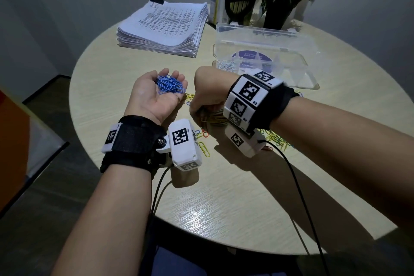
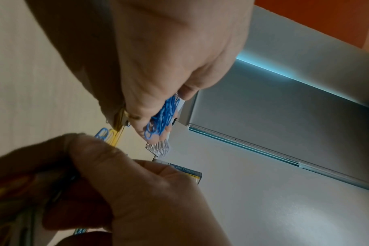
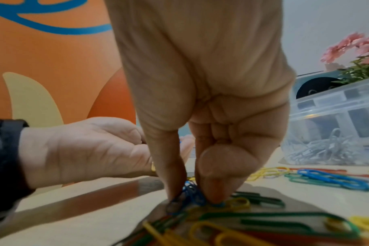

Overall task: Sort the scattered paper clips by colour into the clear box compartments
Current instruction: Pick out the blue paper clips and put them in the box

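Right hand [image 3: 200, 116] pinches a blue clip [image 3: 192, 191] from the mixed clips [image 3: 263, 221] on the worktop [image 1: 224, 186], left hand [image 1: 156, 94] cupped, fingers relaxed, cradling blue clips [image 1: 170, 84] (clear box [image 1: 264, 51] beyond); advise lifting straight, shaking off tangled neighbours.

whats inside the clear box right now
A heap of silver paper clips fills one end compartment of the clear box. The right hand and wristband hide part of the front.

Blue paper clips [image 1: 170, 84] are cupped in the left hand [image 1: 154, 94]. Yellow, green, red and blue clips [image 3: 263, 229] are strewn on the pale wood-grain table [image 1: 224, 197]. Silver clips [image 3: 326, 149] are seen in the clear box [image 1: 264, 51].
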The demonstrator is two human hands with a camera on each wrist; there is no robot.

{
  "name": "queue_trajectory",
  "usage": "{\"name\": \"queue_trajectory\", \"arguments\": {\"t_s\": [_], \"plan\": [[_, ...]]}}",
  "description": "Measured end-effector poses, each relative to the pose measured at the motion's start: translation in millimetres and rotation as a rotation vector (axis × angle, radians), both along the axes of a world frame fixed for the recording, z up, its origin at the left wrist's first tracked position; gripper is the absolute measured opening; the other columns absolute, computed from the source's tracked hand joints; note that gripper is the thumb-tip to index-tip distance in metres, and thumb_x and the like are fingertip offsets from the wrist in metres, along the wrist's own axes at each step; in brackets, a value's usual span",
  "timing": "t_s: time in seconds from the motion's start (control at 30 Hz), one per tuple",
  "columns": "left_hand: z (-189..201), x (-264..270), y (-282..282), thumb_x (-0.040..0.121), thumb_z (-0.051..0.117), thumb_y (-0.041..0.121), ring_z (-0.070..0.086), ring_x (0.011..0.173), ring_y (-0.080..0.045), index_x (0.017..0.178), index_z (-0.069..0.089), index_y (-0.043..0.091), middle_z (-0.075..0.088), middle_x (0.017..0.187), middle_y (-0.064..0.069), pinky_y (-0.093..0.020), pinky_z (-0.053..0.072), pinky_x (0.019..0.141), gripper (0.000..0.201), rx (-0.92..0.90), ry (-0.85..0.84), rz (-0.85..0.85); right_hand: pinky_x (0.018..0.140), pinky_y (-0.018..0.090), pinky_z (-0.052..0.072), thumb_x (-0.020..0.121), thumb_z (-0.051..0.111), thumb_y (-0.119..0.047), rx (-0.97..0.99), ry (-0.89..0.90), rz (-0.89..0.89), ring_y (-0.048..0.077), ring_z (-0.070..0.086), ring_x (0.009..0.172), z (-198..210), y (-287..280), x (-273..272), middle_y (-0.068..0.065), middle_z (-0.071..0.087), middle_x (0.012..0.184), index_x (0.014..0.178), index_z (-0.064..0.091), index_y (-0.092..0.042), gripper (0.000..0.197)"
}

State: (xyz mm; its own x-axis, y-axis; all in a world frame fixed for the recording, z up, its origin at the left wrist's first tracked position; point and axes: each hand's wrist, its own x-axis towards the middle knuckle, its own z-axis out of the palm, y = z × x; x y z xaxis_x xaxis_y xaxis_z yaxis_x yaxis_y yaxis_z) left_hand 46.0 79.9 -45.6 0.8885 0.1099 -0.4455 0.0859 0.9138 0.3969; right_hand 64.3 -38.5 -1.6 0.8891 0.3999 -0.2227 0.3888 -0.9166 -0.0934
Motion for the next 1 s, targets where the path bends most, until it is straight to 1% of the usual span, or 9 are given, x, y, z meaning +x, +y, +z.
{"name": "queue_trajectory", "arguments": {"t_s": [0.2, 0.27, 0.37, 0.43, 0.6, 0.7, 0.8, 0.9, 1.0], "plan": [[-0.9, 0.4, -1.3, 0.102, 0.03, 0.022, 0.056, 0.086, -0.028, 0.09, 0.055, 0.003, 0.056, 0.094, -0.018, -0.039, 0.042, 0.085, 0.034, 0.02, 0.0, -0.02, 0.043, 0.022, 0.034, 0.076, 0.075, -0.029, -0.02, 0.009, 0.007, 0.019, 0.048, 0.06, 2.7, 0.3, -1.5, 0.002, 0.044, 0.059, 0.06, 0.044, -0.011, 0.039], [-1.2, -0.2, -2.1, 0.102, 0.03, 0.022, 0.056, 0.086, -0.028, 0.09, 0.055, 0.003, 0.056, 0.093, -0.018, -0.039, 0.042, 0.086, 0.034, 0.025, -0.004, -0.028, 0.046, 0.022, 0.039, 0.08, 0.069, -0.022, 0.016, 0.024, -0.009, 0.021, 0.051, 0.07, 5.6, -2.0, -0.8, 0.005, 0.05, 0.065, 0.07, 0.057, -0.005, 0.023], [-1.3, -0.7, -2.8, 0.102, 0.031, 0.021, 0.056, 0.086, -0.028, 0.089, 0.056, 0.003, 0.056, 0.093, -0.018, -0.039, 0.042, 0.085, 0.033, 0.037, -0.004, -0.037, 0.074, 0.032, 0.058, 0.085, 0.062, -0.018, 0.136, 0.082, -0.039, 0.022, 0.065, 0.079, 12.8, -8.1, 3.2, 0.01, 0.066, 0.085, 0.101, 0.068, 0.003, 0.027], [-0.9, -0.5, -3.0, 0.101, 0.031, 0.022, 0.056, 0.086, -0.028, 0.089, 0.056, 0.004, 0.056, 0.093, -0.018, -0.039, 0.044, 0.078, 0.033, 0.048, -0.002, -0.047, 0.085, 0.043, 0.057, 0.088, 0.058, -0.02, 0.234, 0.112, -0.047, 0.027, 0.07, 0.092, 18.2, -8.9, 5.8, 0.015, 0.072, 0.097, 0.102, 0.067, 0.004, 0.028], [0.8, -1.3, -7.3, 0.1, 0.034, 0.02, 0.058, 0.089, -0.028, 0.09, 0.053, 0.003, 0.057, 0.09, -0.02, -0.038, 0.051, 0.084, 0.027, -0.012, -0.027, -0.069, 0.078, 0.045, 0.059, 0.089, 0.058, -0.009, 0.43, 0.146, -0.035, 0.03, 0.072, 0.082, 26.4, 2.8, 7.7, 0.021, 0.073, 0.088, 0.095, 0.071, 0.005, 0.02], [1.3, -1.7, -8.5, 0.101, 0.031, 0.021, 0.06, 0.067, -0.026, 0.086, 0.05, 0.004, 0.062, 0.071, -0.017, -0.032, 0.052, 0.063, 0.03, -0.021, -0.048, -0.099, 0.081, 0.041, 0.058, 0.087, 0.061, -0.006, 0.47, 0.078, -0.001, 0.023, 0.069, 0.08, 24.6, 9.9, 8.9, 0.019, 0.072, 0.092, 0.098, 0.072, 0.001, 0.017], [0.9, -0.7, -6.9, 0.101, 0.029, 0.023, 0.056, 0.073, -0.026, 0.096, 0.048, 0.005, 0.057, 0.086, -0.016, -0.036, 0.048, 0.08, 0.026, -0.024, -0.043, -0.114, 0.075, 0.037, 0.06, 0.086, 0.067, -0.01, 0.584, 0.121, 0.001, 0.021, 0.066, 0.068, 22.5, 10.6, 10.7, 0.02, 0.072, 0.088, 0.097, 0.071, 0.002, 0.017], [1.3, -0.2, -6.4, 0.101, 0.03, 0.023, 0.055, 0.08, -0.029, 0.088, 0.051, 0.004, 0.056, 0.089, -0.02, -0.04, 0.046, 0.085, 0.031, 0.003, -0.025, -0.101, 0.072, 0.037, 0.06, 0.087, 0.061, 0.0, 0.635, 0.098, -0.041, 0.025, 0.066, 0.066, 23.9, 6.5, 14.4, 0.02, 0.07, 0.081, 0.094, 0.07, 0.004, 0.012], [3.2, -1.9, -7.2, 0.102, 0.029, 0.023, 0.055, 0.083, -0.029, 0.088, 0.053, 0.003, 0.055, 0.092, -0.02, -0.041, 0.043, 0.089, 0.034, 0.034, -0.016, -0.089, 0.058, 0.027, 0.057, 0.086, 0.058, 0.002, 0.578, 0.033, -0.102, 0.021, 0.061, 0.057, 27.3, -4.8, 21.3, 0.015, 0.066, 0.07, 0.093, 0.07, 0.007, 0.014]]}}
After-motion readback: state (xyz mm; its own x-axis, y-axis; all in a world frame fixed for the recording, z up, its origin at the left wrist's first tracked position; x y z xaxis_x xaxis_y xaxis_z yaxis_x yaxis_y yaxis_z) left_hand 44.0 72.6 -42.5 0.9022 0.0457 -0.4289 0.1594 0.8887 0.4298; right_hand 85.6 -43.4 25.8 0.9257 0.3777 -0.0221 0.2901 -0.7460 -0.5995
